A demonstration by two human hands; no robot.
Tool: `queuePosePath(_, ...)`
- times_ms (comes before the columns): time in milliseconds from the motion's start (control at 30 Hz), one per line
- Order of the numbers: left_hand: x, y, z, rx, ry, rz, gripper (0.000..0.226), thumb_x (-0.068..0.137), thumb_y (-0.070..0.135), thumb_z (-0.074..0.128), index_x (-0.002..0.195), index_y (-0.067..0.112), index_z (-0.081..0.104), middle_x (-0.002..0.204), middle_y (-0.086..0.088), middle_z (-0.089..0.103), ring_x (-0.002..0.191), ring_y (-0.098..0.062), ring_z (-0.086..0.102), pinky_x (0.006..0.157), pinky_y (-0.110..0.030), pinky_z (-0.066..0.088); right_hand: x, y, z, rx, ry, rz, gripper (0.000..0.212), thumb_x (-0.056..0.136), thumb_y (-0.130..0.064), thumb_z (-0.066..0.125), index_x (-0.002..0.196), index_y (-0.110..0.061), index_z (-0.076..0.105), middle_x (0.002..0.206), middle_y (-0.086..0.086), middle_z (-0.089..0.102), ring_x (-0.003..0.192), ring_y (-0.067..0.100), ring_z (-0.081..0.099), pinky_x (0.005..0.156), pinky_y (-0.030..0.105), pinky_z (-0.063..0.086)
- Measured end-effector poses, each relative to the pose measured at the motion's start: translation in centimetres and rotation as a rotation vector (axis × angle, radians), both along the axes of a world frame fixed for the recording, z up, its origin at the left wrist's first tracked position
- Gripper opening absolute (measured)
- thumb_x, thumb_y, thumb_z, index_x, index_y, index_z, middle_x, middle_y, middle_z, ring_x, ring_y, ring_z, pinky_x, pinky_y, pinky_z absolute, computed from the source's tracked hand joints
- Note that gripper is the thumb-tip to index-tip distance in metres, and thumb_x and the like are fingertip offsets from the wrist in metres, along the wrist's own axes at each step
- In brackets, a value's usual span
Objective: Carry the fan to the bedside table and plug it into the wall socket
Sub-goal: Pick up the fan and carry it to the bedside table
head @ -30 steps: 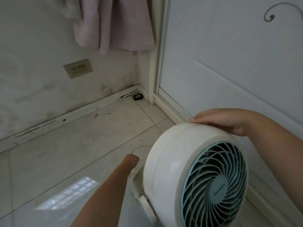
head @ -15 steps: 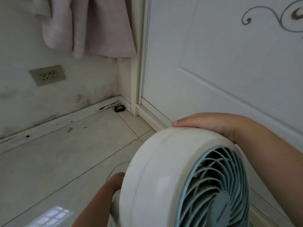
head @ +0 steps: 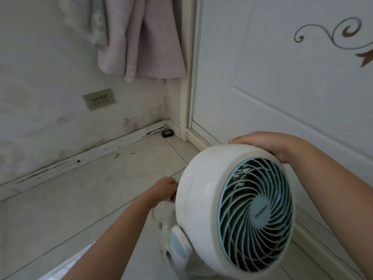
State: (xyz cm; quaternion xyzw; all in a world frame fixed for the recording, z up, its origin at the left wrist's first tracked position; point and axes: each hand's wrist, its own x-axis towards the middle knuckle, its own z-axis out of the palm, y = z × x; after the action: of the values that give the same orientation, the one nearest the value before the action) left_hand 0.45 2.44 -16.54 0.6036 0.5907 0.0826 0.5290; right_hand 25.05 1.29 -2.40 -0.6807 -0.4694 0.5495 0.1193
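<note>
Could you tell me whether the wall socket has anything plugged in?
Unplugged: the wall socket shows only bare slots, with nothing inserted.

Pink cloth [head: 149, 47] hangs on a stained wall [head: 40, 128] beside a white panelled door [head: 282, 87].

Soft, dim light, cool cast; bright reflection on floor [head: 80, 209] bottom-left; wide-angle bending at edges.

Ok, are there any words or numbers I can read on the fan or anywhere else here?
Fan, blue centre hub: one small line of lettering, too blurred to read.
Wall socket: no text visible.
Door: only a painted swirl, no letters or numbers.
Nothing else in view shows writing.
</note>
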Motion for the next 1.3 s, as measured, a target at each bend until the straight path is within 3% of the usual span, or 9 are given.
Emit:
queuePosePath(67,-0.3,-1.9,2.8,-0.018,-0.007,-0.04,0.014,0.092,0.012,0.046,0.096,0.008,0.059,0.088,-0.013,0.058,0.068,-0.02,0.052,0.055,-0.021,0.042,0.4,-0.5,0.3,0.031,-0.044,-0.008,0.03,0.089,-0.039,0.056,0.094,-0.013,0.071,0.074,0.008,0.076,0.062,0.02,0.072,0.054,0.025,0.055)
queuePosePath(167,-1.0,-5.2,6.0,-0.039,-0.026,-0.032,0.03,0.095,0.015,0.04,0.106,-0.002,0.062,0.067,-0.006,0.057,0.047,-0.011,0.048,0.048,-0.02,0.04,0.8,-1.6,0.6,0.062,-0.058,-0.08,0.03,0.089,-0.034,0.056,0.101,-0.011,0.071,0.095,0.015,0.075,0.087,0.029,0.069,0.076,0.038,0.056)
queuePosePath(267,-2.0,-8.2,8.2,-0.043,-0.065,0.063,0.026,0.096,0.025,0.039,0.096,0.009,0.06,0.061,0.004,0.057,0.044,-0.005,0.048,0.045,-0.016,0.039,1.0,-2.5,0.6,0.079,-0.071,-0.144,0.032,0.088,-0.03,0.056,0.104,-0.006,0.07,0.105,0.02,0.071,0.094,0.033,0.065,0.091,0.046,0.051)
queuePosePath(500,-2.0,-13.6,10.7,-0.042,-0.122,0.121,0.036,0.09,0.06,0.033,0.101,0.029,0.047,0.088,0.007,0.057,0.078,-0.009,0.059,0.063,-0.021,0.049,0.9,-2.9,-0.2,0.008,0.042,-0.209,0.032,0.089,-0.025,0.048,0.066,-0.01,0.065,0.057,0.006,0.064,0.05,0.021,0.057,0.053,0.026,0.048)
queuePosePath(667,-1.6,-15.0,10.3,-0.083,-0.206,0.131,0.048,0.085,0.063,0.04,0.124,0.036,0.031,0.096,0.012,0.055,0.079,-0.012,0.072,0.055,-0.023,0.057,1.4,-3.1,-0.3,-0.069,0.045,-0.2,0.03,0.088,-0.025,0.05,0.071,-0.007,0.066,0.067,0.01,0.065,0.059,0.024,0.059,0.06,0.032,0.05)
queuePosePath(833,-1.0,-16.0,9.2,0.015,-0.213,0.11,0.072,0.076,0.051,0.067,0.131,0.028,0.026,0.108,0.003,0.059,0.082,-0.015,0.069,0.064,-0.021,0.058,1.5,-3.3,-0.5,-0.14,0.071,-0.182,0.033,0.087,-0.028,0.052,0.069,-0.005,0.068,0.069,0.011,0.068,0.06,0.024,0.064,0.06,0.032,0.054)
queuePosePath(967,-0.9,-15.8,8.1,0.089,-0.164,0.107,0.101,0.061,0.04,0.084,0.138,0.023,0.022,0.135,0.003,0.044,0.119,-0.016,0.049,0.102,-0.027,0.045,1.5,-3.5,-0.6,-0.136,0.02,-0.201,0.032,0.087,-0.023,0.05,0.066,-0.004,0.066,0.065,0.012,0.065,0.056,0.024,0.061,0.058,0.033,0.052)
queuePosePath(1133,-1.0,-15.0,7.6,0.138,-0.059,0.039,0.069,0.07,0.006,0.067,0.127,0.024,0.033,0.1,0.009,0.052,0.086,-0.01,0.054,0.068,-0.02,0.047,1.6,-3.8,-0.9,-0.11,0.017,-0.257,0.028,0.086,-0.019,0.048,0.068,-0.003,0.062,0.067,0.013,0.06,0.058,0.025,0.056,0.059,0.035,0.048)
queuePosePath(1300,-1.3,-13.9,7.6,0.245,0.002,0.086,0.043,0.071,0.008,0.065,0.098,0.027,0.037,0.085,0.01,0.05,0.073,-0.003,0.051,0.056,-0.021,0.044,1.9,-4.6,-1.3,-0.109,-0.092,-0.266,0.025,0.085,-0.018,0.049,0.076,-0.001,0.066,0.081,0.017,0.069,0.079,0.03,0.066,0.084,0.046,0.054)
